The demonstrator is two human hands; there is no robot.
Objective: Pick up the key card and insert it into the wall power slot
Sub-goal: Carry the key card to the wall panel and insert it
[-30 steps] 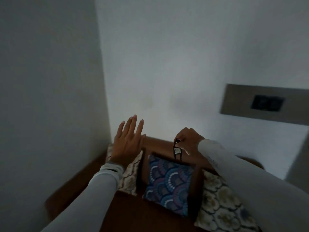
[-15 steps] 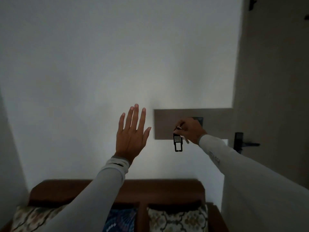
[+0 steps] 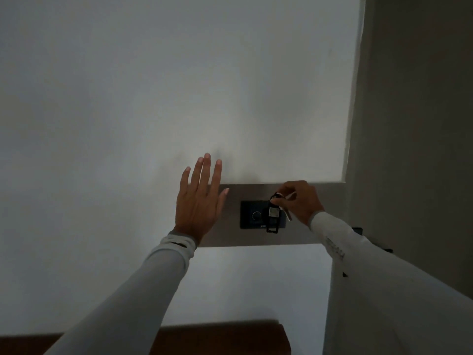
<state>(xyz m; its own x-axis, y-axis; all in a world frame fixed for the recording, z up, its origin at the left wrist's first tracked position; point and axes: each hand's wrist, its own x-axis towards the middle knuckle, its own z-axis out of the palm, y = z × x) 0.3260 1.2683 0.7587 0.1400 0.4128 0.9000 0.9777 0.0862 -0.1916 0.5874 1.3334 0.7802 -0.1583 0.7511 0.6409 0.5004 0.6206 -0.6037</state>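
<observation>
My right hand [image 3: 300, 201] pinches the top of a small black key card tag [image 3: 272, 218] with a white label and a metal key on its ring. The tag hangs in front of the right half of a dark wall power slot [image 3: 256, 215], which has a round dial at its left. That slot sits in a grey-brown wall panel [image 3: 256, 238]. My left hand [image 3: 199, 202] is raised flat with fingers spread, empty, just left of the slot and overlapping the panel's left end.
A white wall [image 3: 179, 98] fills most of the view. A door [image 3: 414, 124] stands at the right, its dark handle [image 3: 358, 230] partly hidden by my right sleeve. A brown wooden headrest [image 3: 222, 336] runs along the bottom edge.
The view has swung up from the cushioned wooden seat to the wall. My right hand carried the key card tag up in front of the power slot; my left hand stayed raised and open.
</observation>
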